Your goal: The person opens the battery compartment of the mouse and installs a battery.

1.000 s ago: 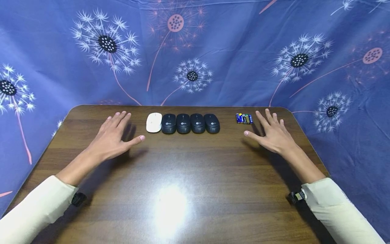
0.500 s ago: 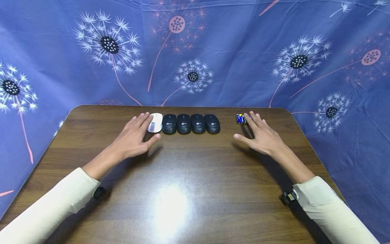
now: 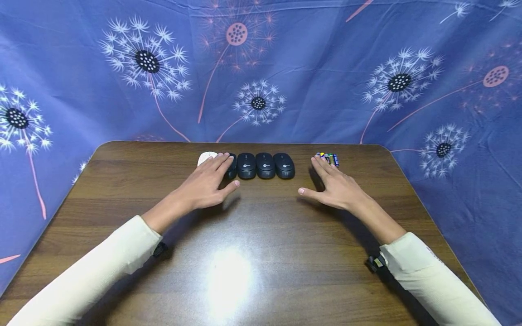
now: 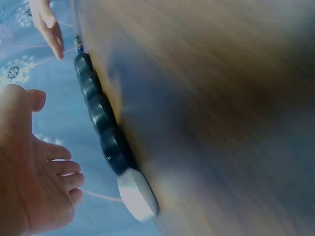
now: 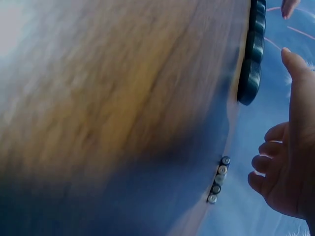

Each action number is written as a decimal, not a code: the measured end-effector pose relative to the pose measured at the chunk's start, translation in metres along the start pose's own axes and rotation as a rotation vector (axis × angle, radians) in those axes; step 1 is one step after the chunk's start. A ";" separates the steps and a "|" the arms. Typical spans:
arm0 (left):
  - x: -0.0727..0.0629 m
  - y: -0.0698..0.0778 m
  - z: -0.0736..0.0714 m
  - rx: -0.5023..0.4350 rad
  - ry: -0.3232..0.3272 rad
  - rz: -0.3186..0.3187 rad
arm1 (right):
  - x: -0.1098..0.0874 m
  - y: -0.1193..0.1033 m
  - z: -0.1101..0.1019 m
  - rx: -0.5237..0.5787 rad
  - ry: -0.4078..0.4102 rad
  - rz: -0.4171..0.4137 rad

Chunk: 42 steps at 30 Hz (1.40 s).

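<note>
A white computer mouse (image 3: 205, 157) and several black computer mice (image 3: 265, 165) stand side by side in a row near the table's back edge. My left hand (image 3: 205, 183) hovers in front of the row with fingers spread, overlapping the white mouse and the nearest black one in the head view. The left wrist view shows its palm apart from the white mouse (image 4: 138, 194). To the right lies a small row of batteries (image 3: 335, 160). My right hand (image 3: 336, 188), fingers extended and thumb out, partly covers them in the head view. Neither hand holds anything.
The brown wooden table (image 3: 269, 253) has a bright glare spot near its front. Behind it hangs a blue cloth (image 3: 310, 90) printed with dandelions. A dark wrist device (image 3: 375, 262) sits under the right sleeve cuff.
Both hands have moved inward: the left went right, from beside the white mouse to over the row's left end; the right went left across the batteries. The mice and batteries stay put.
</note>
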<state>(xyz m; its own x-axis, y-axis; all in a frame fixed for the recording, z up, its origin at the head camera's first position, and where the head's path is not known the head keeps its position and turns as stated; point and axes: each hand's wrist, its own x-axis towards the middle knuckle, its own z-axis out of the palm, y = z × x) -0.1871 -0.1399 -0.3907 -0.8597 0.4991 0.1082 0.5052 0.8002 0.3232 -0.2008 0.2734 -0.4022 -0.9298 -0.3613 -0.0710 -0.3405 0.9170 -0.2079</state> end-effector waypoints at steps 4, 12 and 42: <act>0.013 0.013 0.004 0.003 -0.027 0.027 | 0.004 -0.007 0.002 0.004 -0.021 -0.013; 0.037 0.034 0.013 0.026 -0.097 0.050 | 0.010 -0.018 0.004 0.023 -0.045 -0.035; 0.089 0.087 0.045 0.146 -0.316 0.150 | 0.023 -0.031 0.008 0.084 -0.172 -0.170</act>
<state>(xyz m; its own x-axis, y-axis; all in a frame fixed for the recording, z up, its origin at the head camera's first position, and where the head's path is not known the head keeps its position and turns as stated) -0.2168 -0.0111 -0.3950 -0.7212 0.6742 -0.1589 0.6488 0.7379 0.1862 -0.2106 0.2356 -0.4054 -0.8202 -0.5392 -0.1911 -0.4705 0.8259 -0.3107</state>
